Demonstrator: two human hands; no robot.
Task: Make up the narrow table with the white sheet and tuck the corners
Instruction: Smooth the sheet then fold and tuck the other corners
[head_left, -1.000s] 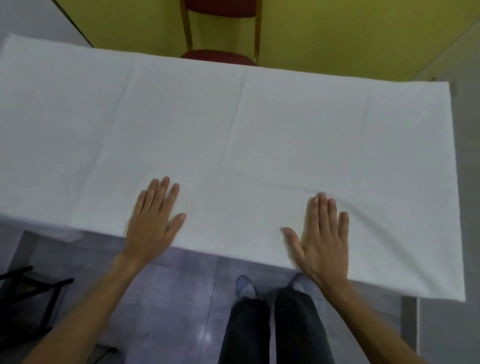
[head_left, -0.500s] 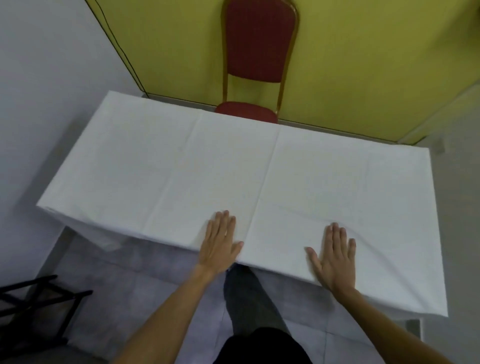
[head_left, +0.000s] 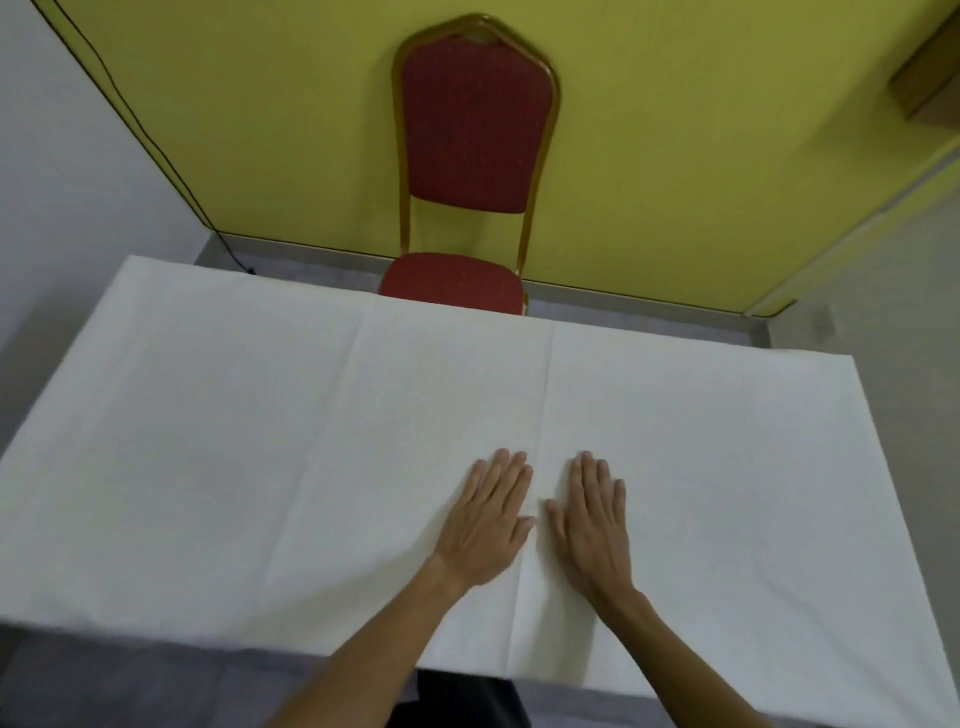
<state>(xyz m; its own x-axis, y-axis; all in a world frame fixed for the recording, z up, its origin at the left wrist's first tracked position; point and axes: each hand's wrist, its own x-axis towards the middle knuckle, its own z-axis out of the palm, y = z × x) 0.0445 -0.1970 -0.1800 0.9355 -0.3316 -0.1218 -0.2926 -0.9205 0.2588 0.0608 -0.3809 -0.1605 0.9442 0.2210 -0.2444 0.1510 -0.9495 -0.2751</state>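
The white sheet (head_left: 270, 447) lies spread flat over the whole narrow table, with fold creases running front to back. Its near edge hangs just over the table's front. My left hand (head_left: 488, 525) rests palm down on the sheet near the middle, fingers together and flat. My right hand (head_left: 592, 525) lies palm down right beside it, on the other side of the centre crease. Neither hand holds any cloth. The table itself is hidden under the sheet.
A red padded chair with a gold frame (head_left: 470, 156) stands behind the table against the yellow wall (head_left: 260, 130). A black cable (head_left: 156, 145) runs down the wall's left edge to the floor. My dark trousers (head_left: 467, 701) show below the near edge.
Both hands have slid inward along the sheet and now lie side by side at the centre crease. The view has tilted up, showing more of the chair and wall.
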